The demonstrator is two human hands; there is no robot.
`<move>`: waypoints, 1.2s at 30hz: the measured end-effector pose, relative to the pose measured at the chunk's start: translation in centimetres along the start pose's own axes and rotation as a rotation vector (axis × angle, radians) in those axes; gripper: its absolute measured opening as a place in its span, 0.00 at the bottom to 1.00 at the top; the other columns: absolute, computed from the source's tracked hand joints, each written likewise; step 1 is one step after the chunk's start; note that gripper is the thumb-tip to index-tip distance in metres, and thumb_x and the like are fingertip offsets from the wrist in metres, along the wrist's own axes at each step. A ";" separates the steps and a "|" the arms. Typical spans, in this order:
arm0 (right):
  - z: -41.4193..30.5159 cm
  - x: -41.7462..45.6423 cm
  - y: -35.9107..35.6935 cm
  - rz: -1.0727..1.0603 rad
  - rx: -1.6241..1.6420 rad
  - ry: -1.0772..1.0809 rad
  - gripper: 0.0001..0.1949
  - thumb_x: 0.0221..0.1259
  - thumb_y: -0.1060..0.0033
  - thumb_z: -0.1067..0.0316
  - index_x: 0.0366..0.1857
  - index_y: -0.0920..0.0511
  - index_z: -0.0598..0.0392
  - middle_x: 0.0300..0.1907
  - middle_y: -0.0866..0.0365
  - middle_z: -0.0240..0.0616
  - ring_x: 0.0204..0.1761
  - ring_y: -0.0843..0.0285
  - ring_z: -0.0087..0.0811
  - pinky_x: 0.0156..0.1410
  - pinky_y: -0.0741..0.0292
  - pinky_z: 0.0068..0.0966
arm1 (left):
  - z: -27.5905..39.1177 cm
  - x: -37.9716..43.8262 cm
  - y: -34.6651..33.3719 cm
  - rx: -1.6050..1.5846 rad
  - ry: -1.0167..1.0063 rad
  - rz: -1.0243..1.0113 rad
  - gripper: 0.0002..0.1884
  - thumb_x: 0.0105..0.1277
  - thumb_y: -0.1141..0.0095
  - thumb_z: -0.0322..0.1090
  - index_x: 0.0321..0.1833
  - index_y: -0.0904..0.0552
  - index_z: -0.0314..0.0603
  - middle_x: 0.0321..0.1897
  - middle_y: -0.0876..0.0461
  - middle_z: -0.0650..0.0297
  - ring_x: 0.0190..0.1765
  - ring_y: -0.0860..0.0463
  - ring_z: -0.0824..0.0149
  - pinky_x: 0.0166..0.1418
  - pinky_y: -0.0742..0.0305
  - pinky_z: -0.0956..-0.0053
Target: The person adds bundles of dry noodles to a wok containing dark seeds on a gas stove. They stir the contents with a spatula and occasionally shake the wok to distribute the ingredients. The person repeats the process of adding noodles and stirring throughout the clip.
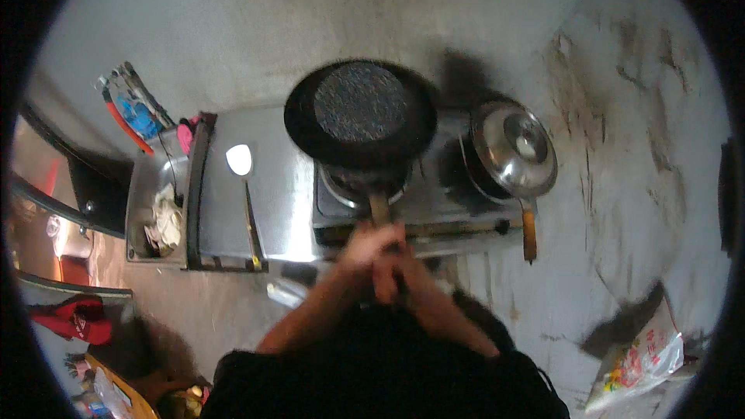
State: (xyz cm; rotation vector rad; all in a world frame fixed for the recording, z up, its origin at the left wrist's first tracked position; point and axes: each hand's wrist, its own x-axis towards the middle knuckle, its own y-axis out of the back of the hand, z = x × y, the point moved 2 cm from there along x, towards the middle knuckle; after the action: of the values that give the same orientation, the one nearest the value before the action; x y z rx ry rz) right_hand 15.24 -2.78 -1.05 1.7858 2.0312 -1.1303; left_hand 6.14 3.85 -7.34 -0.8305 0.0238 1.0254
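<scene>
A dark wok [294,122] is held up in front of me, over the near burner of a gas stove [323,209]. Inside it lies a round, dark speckled layer [361,102]; I cannot tell what it is. Around the wooden handle [380,208] my left hand [365,244] is closed. Just behind it, my right hand [396,265] also grips the handle, close against the left one; motion blur hides the fingers' detail. To the right, a second pan [528,224] with a wooden handle sits on the stove under a shiny metal lid [503,154].
A long-handled spatula [240,160] lies on the steel counter [279,186]. Left of it is a sink [132,233] with pale cloths [167,218] and an orange hose [122,122]. A stained wall [244,41] rises behind. A printed plastic sack [640,364] stands at lower right.
</scene>
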 end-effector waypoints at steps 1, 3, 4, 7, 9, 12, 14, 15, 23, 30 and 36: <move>-0.6 1.1 0.4 -0.076 0.011 0.059 0.09 0.63 0.47 0.59 0.27 0.28 0.50 0.20 0.29 0.32 0.22 0.28 0.25 0.28 0.30 0.23 | -1.8 -1.3 0.0 -0.050 0.037 -0.017 0.12 0.62 0.41 0.40 0.39 0.22 0.39 0.28 0.20 0.59 0.33 0.19 0.64 0.41 0.23 0.69; 2.7 1.2 3.2 -0.148 0.094 0.080 0.08 0.62 0.47 0.61 0.29 0.29 0.50 0.20 0.30 0.31 0.20 0.30 0.26 0.26 0.32 0.25 | -2.4 -3.7 -1.8 0.011 -0.043 0.075 0.10 0.62 0.42 0.39 0.34 0.20 0.38 0.30 0.19 0.57 0.35 0.19 0.64 0.44 0.24 0.67; 3.6 0.3 3.5 -0.180 0.148 0.092 0.07 0.61 0.47 0.62 0.29 0.29 0.51 0.19 0.31 0.31 0.19 0.31 0.26 0.25 0.32 0.25 | -1.7 -0.9 -0.8 0.071 -0.063 -0.041 0.10 0.63 0.44 0.38 0.31 0.20 0.36 0.30 0.19 0.57 0.34 0.20 0.63 0.44 0.24 0.68; 1.0 1.3 1.6 -0.118 0.362 -0.059 0.07 0.58 0.44 0.67 0.25 0.30 0.50 0.19 0.33 0.29 0.17 0.35 0.25 0.23 0.34 0.26 | 1.4 -1.0 -1.7 0.028 0.068 0.036 0.11 0.63 0.46 0.37 0.31 0.21 0.34 0.29 0.19 0.58 0.34 0.19 0.65 0.41 0.24 0.69; 3.9 0.4 1.6 -0.089 0.388 -0.116 0.07 0.58 0.43 0.68 0.24 0.30 0.51 0.19 0.32 0.29 0.17 0.34 0.24 0.23 0.34 0.25 | -2.5 -1.1 -0.2 -0.019 0.031 -0.043 0.11 0.63 0.46 0.37 0.30 0.21 0.34 0.28 0.19 0.58 0.34 0.19 0.65 0.39 0.24 0.69; 3.8 0.7 2.6 -0.060 0.337 -0.130 0.08 0.59 0.44 0.67 0.23 0.31 0.50 0.18 0.34 0.29 0.17 0.35 0.24 0.23 0.36 0.25 | -2.5 -1.4 -1.3 -0.071 0.048 -0.022 0.11 0.62 0.46 0.37 0.30 0.21 0.34 0.27 0.19 0.58 0.33 0.19 0.66 0.38 0.24 0.71; 3.0 1.7 2.8 -0.067 0.314 -0.118 0.10 0.59 0.45 0.65 0.21 0.33 0.49 0.17 0.36 0.29 0.17 0.36 0.25 0.24 0.37 0.26 | 0.0 -1.6 -2.0 -0.076 0.109 -0.025 0.10 0.62 0.45 0.36 0.29 0.22 0.35 0.27 0.19 0.59 0.33 0.19 0.65 0.40 0.24 0.71; 3.4 0.7 2.7 -0.064 0.239 -0.094 0.10 0.60 0.47 0.65 0.21 0.33 0.49 0.17 0.36 0.29 0.17 0.36 0.25 0.24 0.36 0.26 | 0.5 -1.5 -2.2 -0.076 0.134 -0.027 0.10 0.61 0.44 0.36 0.28 0.22 0.35 0.27 0.19 0.59 0.33 0.19 0.65 0.40 0.24 0.72; 4.5 -4.2 2.8 -0.328 0.192 -0.151 0.10 0.63 0.50 0.67 0.23 0.32 0.53 0.18 0.33 0.34 0.18 0.34 0.27 0.26 0.32 0.25 | -1.3 -5.4 -4.3 -0.028 0.099 -0.066 0.09 0.63 0.45 0.34 0.32 0.21 0.34 0.28 0.20 0.61 0.34 0.19 0.68 0.41 0.24 0.74; -0.9 -1.1 1.4 -0.001 -0.015 0.091 0.07 0.61 0.47 0.63 0.27 0.27 0.52 0.20 0.30 0.32 0.20 0.31 0.25 0.28 0.31 0.24 | 2.1 -2.0 -3.5 0.066 0.149 -0.006 0.22 0.64 0.46 0.52 0.42 0.22 0.35 0.18 0.22 0.52 0.08 0.30 0.61 0.12 0.32 0.67; 3.2 -1.1 2.6 -0.029 0.182 0.031 0.09 0.60 0.45 0.62 0.23 0.29 0.48 0.18 0.33 0.27 0.19 0.32 0.23 0.25 0.34 0.21 | -1.3 -2.7 -3.3 0.003 -0.030 -0.006 0.11 0.64 0.45 0.37 0.38 0.20 0.34 0.27 0.19 0.56 0.33 0.18 0.62 0.39 0.21 0.68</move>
State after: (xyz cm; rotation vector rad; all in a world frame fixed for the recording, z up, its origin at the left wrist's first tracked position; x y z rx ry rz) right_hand 16.84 -5.81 -3.60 1.8731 2.0357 -1.3436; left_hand 7.61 0.21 -5.18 -0.8122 -0.0026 1.0316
